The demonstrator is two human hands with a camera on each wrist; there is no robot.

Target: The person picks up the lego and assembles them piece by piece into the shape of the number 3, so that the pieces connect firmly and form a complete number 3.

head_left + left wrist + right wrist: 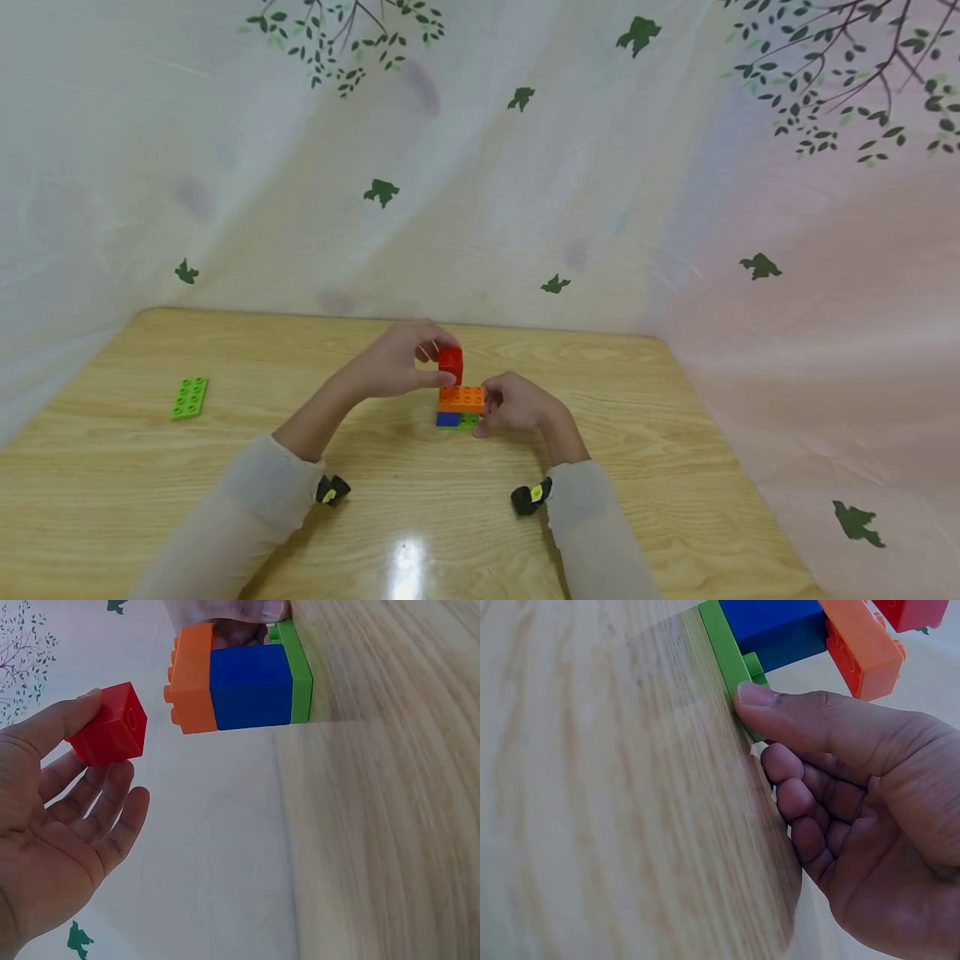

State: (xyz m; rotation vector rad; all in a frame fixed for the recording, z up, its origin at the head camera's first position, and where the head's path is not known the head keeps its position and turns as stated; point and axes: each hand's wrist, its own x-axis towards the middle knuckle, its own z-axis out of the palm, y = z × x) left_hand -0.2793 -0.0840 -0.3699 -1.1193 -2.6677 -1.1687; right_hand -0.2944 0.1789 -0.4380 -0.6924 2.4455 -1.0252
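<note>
My left hand [397, 358] pinches a red building brick [451, 365] between thumb and fingers. In the left wrist view, a gap shows between the red brick [111, 726] and the stack beside it. That stack has an orange brick [461, 398] on top, a blue brick [447, 419] under its left part, and a thin light-green plate [468, 421] at the bottom on the table. At the stack's right end, my right hand [519, 407] holds the green plate's edge, the thumb on its studded side and the other fingers curled. The right wrist view shows the thumb on the green plate [724, 656].
Another light-green studded plate [189, 398] lies at the left of the wooden table [420, 492]. Behind the table hangs a pale cloth [465, 233] printed with leaves and branches. Both wrists wear small black cameras.
</note>
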